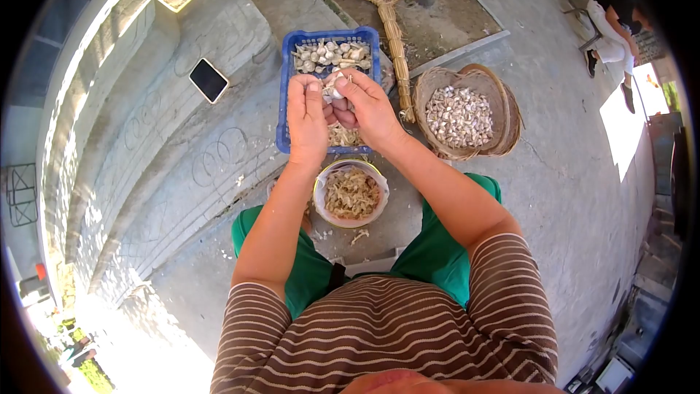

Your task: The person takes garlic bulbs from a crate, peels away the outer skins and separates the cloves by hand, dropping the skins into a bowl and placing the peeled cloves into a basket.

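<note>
Plainly, the concrete floor (569,211) carries most of what surrounds you, with the concrete steps (240,29) rising along your left side. A straw broom (394,44) lies between the crate and the basket, perhaps left there to stay handy yet apart from your arms. The blue crate (283,106) stands straight in front of you, probably so its garlic heads (332,51) lie within short reach of both hands. To the right, the wicker basket (500,102) bears a heap of separated cloves (459,117), and the smaller bowl (321,193) of dry skins (351,193) sits between your knees, seemingly close in to catch light scraps. Your left hand (306,113) and right hand (370,106) meet over the crate, fingers closed around a pale garlic bulb (333,91), likely to steady it from both sides; they hide part of it. As for edges, the crate's near wall comes close to the bowl's rim, leaving little slack there, and the broom's handle narrows the gap toward the basket. Your forearms pass either side of the bowl, with seemingly ample height above it.
</note>
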Demonstrator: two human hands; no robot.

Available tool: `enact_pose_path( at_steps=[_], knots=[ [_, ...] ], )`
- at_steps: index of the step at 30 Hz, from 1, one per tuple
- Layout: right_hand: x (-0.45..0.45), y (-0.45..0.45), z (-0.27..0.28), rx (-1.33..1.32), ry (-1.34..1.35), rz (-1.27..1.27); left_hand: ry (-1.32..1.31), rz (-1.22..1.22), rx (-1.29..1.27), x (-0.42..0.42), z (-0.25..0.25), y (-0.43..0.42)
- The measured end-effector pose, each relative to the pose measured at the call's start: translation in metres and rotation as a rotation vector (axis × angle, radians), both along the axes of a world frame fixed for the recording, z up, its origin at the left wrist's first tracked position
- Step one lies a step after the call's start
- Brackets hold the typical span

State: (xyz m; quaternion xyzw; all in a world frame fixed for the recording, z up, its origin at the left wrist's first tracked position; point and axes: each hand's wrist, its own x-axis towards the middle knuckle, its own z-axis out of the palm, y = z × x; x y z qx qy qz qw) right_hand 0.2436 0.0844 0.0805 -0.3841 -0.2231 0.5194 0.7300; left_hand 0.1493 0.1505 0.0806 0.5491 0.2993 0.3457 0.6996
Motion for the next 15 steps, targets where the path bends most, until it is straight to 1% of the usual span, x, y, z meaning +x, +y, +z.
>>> enact_pose_path(
  at_steps=[1, 2, 3, 5, 6, 8, 9, 10, 12, 13, 14, 15],
  knots=[
    [0.001, 0.001, -0.002, 0.002, -0.001, -0.001, -0.039, -0.003, -0.059, 0.000, 0.006, 0.000],
    [0.003, 0.003, -0.005, 0.017, 0.085, 0.000, -0.079, -0.006, -0.119, 0.000, 0.008, 0.000],
    [0.004, 0.004, -0.007, 0.033, 0.171, 0.001, -0.080, -0.006, -0.117, -0.001, 0.002, 0.006],
    [0.004, 0.005, -0.003, 0.012, 0.206, -0.003, -0.160, -0.023, -0.138, -0.004, -0.019, 0.022],
    [0.005, 0.006, -0.002, -0.012, 0.244, -0.006, -0.164, -0.021, -0.136, -0.002, -0.020, 0.025],
    [0.006, 0.006, -0.003, -0.011, 0.208, -0.007, 0.087, 0.088, 0.237, 0.001, -0.023, 0.029],
    [0.006, 0.006, -0.003, -0.010, 0.177, -0.013, 0.084, 0.089, 0.237, 0.001, -0.034, 0.039],
    [0.008, 0.006, -0.002, -0.009, 0.174, -0.013, 0.203, 0.184, 0.741, -0.001, -0.041, 0.050],
    [0.009, 0.005, 0.001, -0.104, 0.019, -0.066, 0.326, 0.277, 1.244, -0.005, -0.051, 0.055],
    [0.011, 0.004, 0.001, -0.104, 0.021, -0.065, 0.209, 0.097, 0.676, -0.007, -0.030, 0.045],
    [0.013, 0.004, 0.001, -0.135, -0.106, -0.072, 0.088, -0.077, 0.106, -0.007, -0.015, 0.037],
    [0.013, 0.004, 0.000, -0.166, -0.232, -0.079, 0.092, -0.077, 0.104, -0.007, -0.010, 0.031]
  ],
)
